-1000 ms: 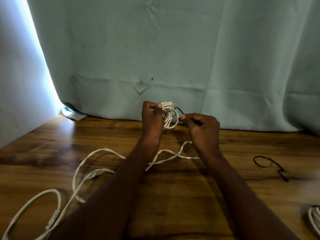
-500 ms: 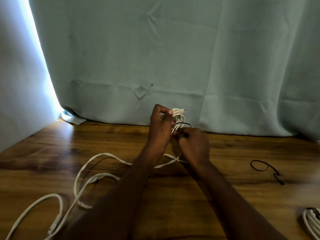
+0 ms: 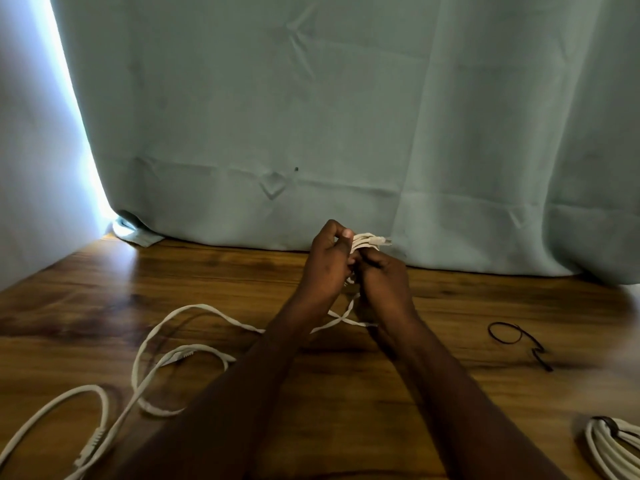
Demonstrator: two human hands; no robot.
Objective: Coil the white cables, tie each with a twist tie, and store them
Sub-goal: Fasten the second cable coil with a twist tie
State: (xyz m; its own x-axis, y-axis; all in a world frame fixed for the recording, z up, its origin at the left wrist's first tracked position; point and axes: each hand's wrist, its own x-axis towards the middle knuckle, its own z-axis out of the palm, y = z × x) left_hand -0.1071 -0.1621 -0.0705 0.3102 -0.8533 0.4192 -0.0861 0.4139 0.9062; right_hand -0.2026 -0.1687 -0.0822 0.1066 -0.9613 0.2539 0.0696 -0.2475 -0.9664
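Observation:
My left hand (image 3: 329, 261) grips a small coil of white cable (image 3: 369, 241) above the wooden table (image 3: 346, 375), its plug end sticking out to the right. My right hand (image 3: 382, 277) is pressed close against the coil's lower side with its fingers curled; the black twist tie it held is hidden between the hands. A loose white cable (image 3: 166, 344) trails from the hands across the table to the left. A spare black twist tie (image 3: 516, 341) lies on the table at the right. A tied white coil (image 3: 613, 448) sits at the lower right corner.
A pale green curtain (image 3: 311, 116) hangs along the table's far edge. Bright light comes through a gap at the left. Another white cable (image 3: 55, 420) loops at the lower left.
My right hand has moved in against the coil, and the black twist tie, seen looping beside the coil before, is now hidden between the hands.

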